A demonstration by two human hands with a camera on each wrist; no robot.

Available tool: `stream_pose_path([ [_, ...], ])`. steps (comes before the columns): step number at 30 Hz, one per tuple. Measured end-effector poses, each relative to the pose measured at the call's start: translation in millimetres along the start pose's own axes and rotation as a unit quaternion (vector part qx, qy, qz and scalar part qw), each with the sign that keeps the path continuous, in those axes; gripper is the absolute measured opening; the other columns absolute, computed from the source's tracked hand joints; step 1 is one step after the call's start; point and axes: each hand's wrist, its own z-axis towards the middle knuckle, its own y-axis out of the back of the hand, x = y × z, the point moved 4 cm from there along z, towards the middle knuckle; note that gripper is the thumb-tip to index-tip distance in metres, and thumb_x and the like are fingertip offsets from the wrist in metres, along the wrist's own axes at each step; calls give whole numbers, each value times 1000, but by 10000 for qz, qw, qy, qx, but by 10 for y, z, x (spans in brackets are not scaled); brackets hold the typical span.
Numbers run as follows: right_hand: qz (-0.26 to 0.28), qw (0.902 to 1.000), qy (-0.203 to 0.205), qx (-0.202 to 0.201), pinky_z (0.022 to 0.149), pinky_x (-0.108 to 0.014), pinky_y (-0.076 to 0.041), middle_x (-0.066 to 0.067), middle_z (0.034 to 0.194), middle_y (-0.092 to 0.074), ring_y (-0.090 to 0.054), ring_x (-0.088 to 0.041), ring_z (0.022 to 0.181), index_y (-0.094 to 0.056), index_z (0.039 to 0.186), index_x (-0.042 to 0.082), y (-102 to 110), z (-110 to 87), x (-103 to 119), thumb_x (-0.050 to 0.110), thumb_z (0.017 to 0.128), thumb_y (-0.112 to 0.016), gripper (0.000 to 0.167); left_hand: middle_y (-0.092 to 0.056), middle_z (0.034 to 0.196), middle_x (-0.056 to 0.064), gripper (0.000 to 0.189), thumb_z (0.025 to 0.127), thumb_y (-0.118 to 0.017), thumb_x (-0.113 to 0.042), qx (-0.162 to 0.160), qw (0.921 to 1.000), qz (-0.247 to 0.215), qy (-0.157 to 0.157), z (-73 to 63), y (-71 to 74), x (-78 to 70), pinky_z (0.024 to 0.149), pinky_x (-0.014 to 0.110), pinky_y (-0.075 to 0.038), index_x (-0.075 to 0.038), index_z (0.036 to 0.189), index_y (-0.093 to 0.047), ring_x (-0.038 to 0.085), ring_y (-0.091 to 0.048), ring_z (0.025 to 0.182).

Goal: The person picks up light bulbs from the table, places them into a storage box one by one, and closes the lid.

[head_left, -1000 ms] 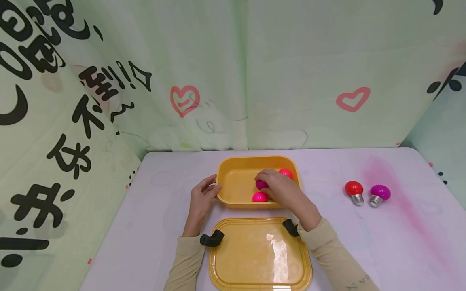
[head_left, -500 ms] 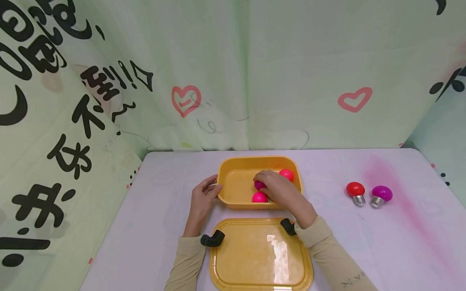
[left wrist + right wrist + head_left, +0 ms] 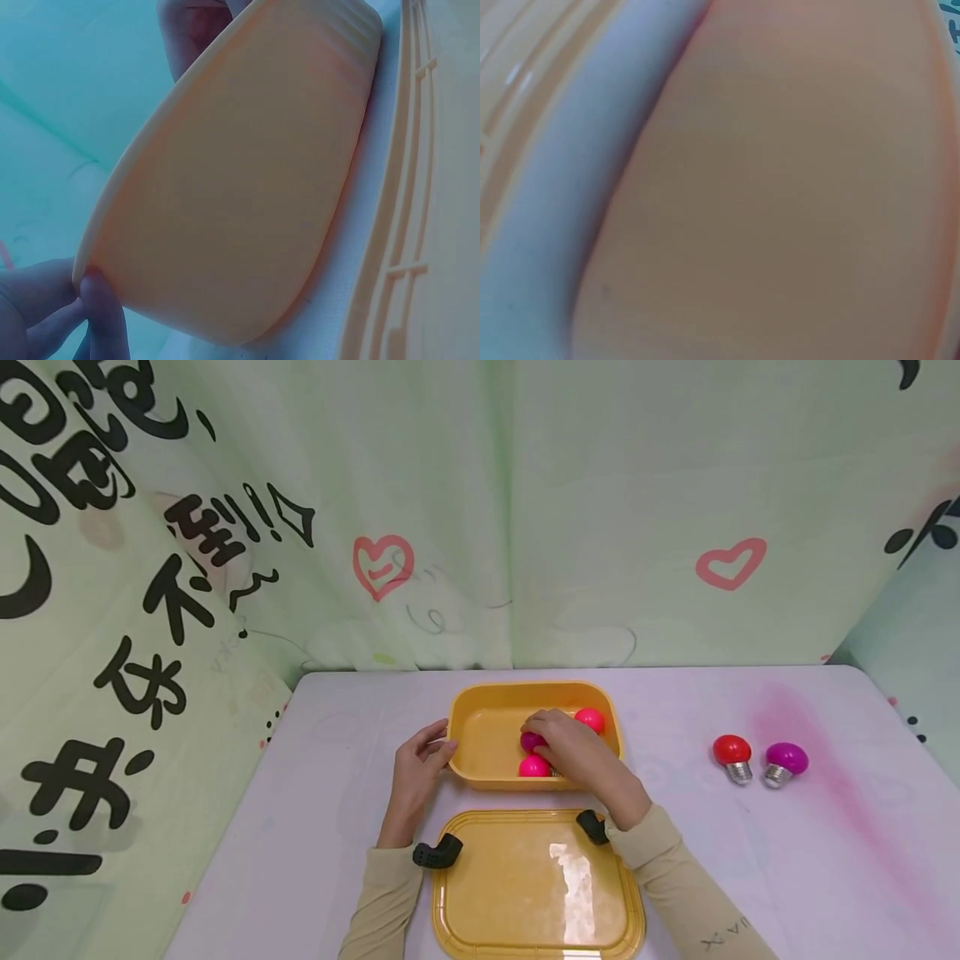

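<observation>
A yellow box (image 3: 491,722) stands on the table. At its left end my left hand (image 3: 417,768) pinches the rim; in the left wrist view, fingertips (image 3: 105,307) meet the box's edge. My right hand (image 3: 576,745) reaches inside over the near wall, its fingers curled round a purple light bulb (image 3: 532,742). Just below that lies a pink bulb (image 3: 534,766), its metal base partly hidden by the hand. Another pink bulb (image 3: 590,720) sits at the box's right end. From the right wrist camera, only the box's outer wall (image 3: 772,187) fills the view.
A yellow lid (image 3: 525,893) lies flat in front of the box, between the forearms. On the table (image 3: 750,860) to the right are a red bulb (image 3: 732,749) and a purple bulb (image 3: 787,758). Pale green cloth (image 3: 600,510) hangs behind and at the sides.
The purple bulb in the right hand has shifted slightly left inside the box, and the right forearm has moved a little. The left hand stays at the rim.
</observation>
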Motion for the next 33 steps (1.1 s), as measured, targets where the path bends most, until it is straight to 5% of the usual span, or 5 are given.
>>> stream_pose_path([
  [18, -129, 9994, -78, -315, 86, -42, -57, -15, 112, -66, -61, -32, 106, -68, 112, -3, 275, -186, -51, 3, 82, -79, 32, -61, 127, 12, 41, 93, -70, -12, -60, 9999, 87, -31, 0, -15, 16, 75, 19, -55, -9, 134, -62, 20, -61, 103],
  [33, -275, 9971, -611, -346, 90, -45, -56, -16, 118, -64, -58, -32, 111, -68, 117, -1, 518, -418, -169, 5, 80, -81, 39, -60, 131, 15, 43, 94, -67, -9, -5, 9999, 103, 46, -3, -5, 11, 72, 17, -55, -7, 136, -60, 22, -60, 105],
])
